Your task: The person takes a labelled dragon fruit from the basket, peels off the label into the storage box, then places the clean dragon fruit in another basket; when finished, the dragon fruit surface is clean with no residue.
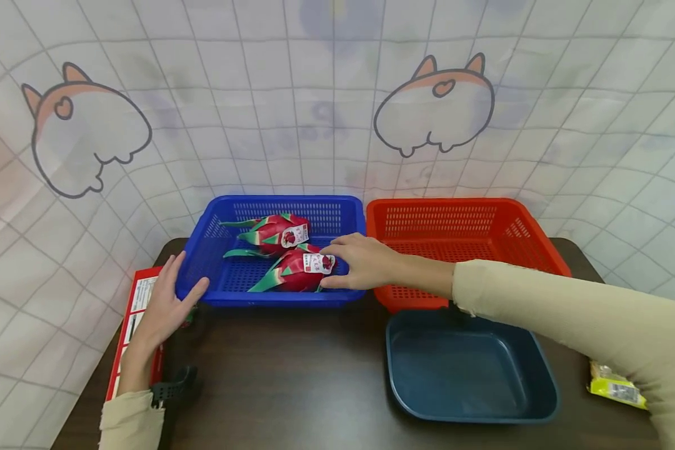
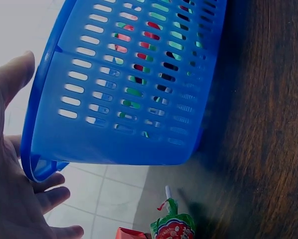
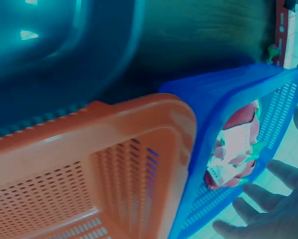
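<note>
Two red dragon fruits with green tips and white labels lie in a blue basket [image 1: 298,300]. The rear dragon fruit [image 1: 272,234] is behind the front dragon fruit [image 1: 295,272]. My right hand [image 1: 365,259] reaches over the basket's right side, its fingertips at the front fruit's labelled end in the head view. Spread, extended fingers show in the right wrist view. At the basket's left rim is my left hand [image 1: 165,306], thumb toward the front corner. In the left wrist view its thumb and fingers lie on either side of the rim.
Touching the blue basket is a red basket [image 1: 467,203], with a dark blue tray [image 1: 467,375] in front. A red and white box [image 1: 140,294] lies beneath my left forearm, near a green and red wrapped lollipop [image 2: 172,226]. A yellow packet [image 1: 615,387] lies at right.
</note>
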`<state>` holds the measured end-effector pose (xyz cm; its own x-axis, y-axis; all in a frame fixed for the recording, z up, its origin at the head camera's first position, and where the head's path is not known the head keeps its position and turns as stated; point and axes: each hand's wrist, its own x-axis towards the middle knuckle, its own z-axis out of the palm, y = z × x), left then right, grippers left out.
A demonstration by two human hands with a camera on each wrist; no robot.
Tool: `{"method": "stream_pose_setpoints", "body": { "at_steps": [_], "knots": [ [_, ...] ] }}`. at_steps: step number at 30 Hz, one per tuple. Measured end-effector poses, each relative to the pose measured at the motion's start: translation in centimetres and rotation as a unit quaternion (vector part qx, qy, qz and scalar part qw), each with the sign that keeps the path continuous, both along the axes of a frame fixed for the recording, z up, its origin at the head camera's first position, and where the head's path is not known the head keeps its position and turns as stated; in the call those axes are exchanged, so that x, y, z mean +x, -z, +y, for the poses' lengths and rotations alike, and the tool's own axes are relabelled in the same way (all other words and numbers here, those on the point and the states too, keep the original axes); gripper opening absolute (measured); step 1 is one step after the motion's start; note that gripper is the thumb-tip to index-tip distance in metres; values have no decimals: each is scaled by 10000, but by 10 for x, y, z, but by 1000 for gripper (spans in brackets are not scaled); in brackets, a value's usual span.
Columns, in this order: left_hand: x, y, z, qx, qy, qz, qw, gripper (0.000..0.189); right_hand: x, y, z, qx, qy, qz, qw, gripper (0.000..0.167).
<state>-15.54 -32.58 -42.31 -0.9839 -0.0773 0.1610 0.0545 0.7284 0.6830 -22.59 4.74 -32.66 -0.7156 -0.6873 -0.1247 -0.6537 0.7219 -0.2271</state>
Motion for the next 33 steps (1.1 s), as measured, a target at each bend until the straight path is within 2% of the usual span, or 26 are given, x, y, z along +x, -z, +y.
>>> {"method": "stream_pose_setpoints", "body": {
  "at_steps": [4,8,13,20,28,33],
  "knots": [
    [0,2,0,-26,7,-85,10000,84,-10,5,-17,20,46,-287,9996,71],
    [-2,4,0,-265,-5,-60,9996,87,-20,3,-30,223,31,-521,9984,76],
    [-5,6,1,-454,38,27,9990,90,-35,-3,-44,595,-363,-772,9946,75],
    [-4,4,1,-493,31,30,9988,91,-59,1,-55,453,-940,-1144,9879,68],
    [-3,2,-1,-563,-22,-55,9984,91,-80,14,-62,238,-855,-1735,9808,67],
    [-1,1,-4,-499,-17,-188,9986,91,-91,17,-67,137,-822,-2337,9687,66]
  ]
}}
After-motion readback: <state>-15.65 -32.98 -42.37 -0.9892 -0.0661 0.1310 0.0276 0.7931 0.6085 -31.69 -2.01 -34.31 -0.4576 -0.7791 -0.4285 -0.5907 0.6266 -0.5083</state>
